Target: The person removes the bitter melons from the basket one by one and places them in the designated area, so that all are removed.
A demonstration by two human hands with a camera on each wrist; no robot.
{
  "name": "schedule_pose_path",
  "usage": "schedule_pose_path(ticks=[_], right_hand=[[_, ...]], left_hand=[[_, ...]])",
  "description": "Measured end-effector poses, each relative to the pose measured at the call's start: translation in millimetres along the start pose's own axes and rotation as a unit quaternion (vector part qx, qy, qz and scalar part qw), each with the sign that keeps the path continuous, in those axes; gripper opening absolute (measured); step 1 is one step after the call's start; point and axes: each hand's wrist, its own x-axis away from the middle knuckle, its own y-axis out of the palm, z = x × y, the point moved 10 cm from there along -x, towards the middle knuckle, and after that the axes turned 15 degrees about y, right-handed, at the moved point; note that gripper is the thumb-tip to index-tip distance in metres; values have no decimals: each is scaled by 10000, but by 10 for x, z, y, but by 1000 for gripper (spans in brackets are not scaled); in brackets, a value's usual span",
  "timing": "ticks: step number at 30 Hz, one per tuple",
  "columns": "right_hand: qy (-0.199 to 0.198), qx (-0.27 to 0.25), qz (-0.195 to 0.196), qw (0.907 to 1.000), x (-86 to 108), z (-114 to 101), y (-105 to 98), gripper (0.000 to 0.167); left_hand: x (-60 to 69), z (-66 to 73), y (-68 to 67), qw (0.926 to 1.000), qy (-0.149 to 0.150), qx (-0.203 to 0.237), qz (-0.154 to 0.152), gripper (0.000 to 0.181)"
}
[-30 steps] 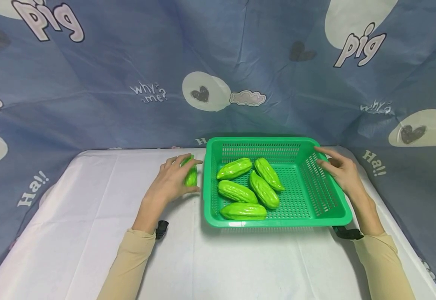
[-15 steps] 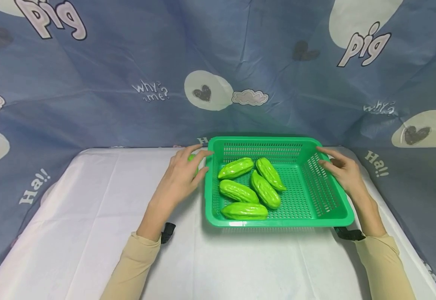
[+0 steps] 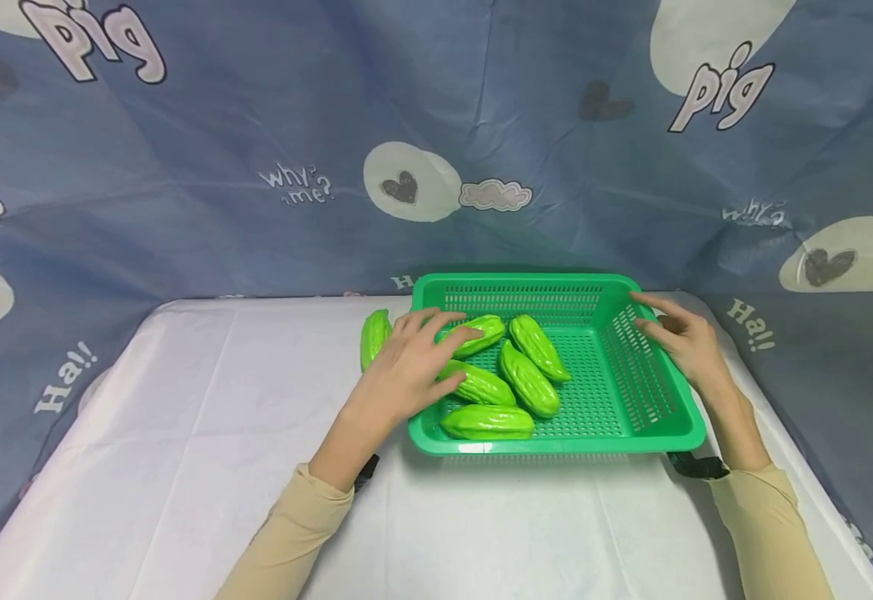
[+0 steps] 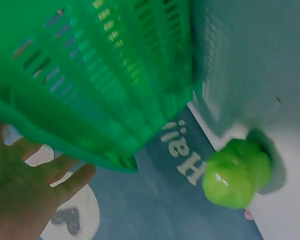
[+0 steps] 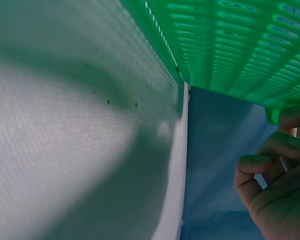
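Observation:
My left hand is over the left rim of the green plastic basket, fingers spread and bent. Its fingertips reach over the melons inside; whether they touch one, I cannot tell. Nothing is gripped in it. Several glossy, ridged bitter melons, such as the front one, lie in the basket's left half and middle. One more bitter melon is on the table outside the left wall, partly behind my left hand. My right hand holds the basket's right rim, thumb and forefinger over it, other fingers curled outside.
A white cloth covers the table. Behind it and at both sides hangs a blue printed sheet, close to the basket's back edge. Both wrists carry black straps, one visible by the right sleeve.
My left hand has let go of the bitter melon at the left and moved right, across the rim to above the basket. That melon stays outside. My right hand keeps its place.

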Motion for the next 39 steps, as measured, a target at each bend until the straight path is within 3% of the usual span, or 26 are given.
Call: schedule_pose_path(ticks=[11, 18, 27, 39], right_hand=[[-71, 67, 4, 10000, -30, 4, 12, 50], [-34, 75, 6, 10000, -44, 21, 15, 50], [-41, -79, -13, 10000, -21, 10, 1, 50], [-42, -164, -8, 9999, -32, 41, 5, 50]], left_hand=[[-194, 178, 323, 9959, -119, 290, -847, 65], [-233, 241, 498, 9918, -148, 86, -1265, 66], [-275, 293, 582, 9889, -163, -76, -1473, 52], [-289, 319, 559, 9905, -34, -288, -1347, 42]])
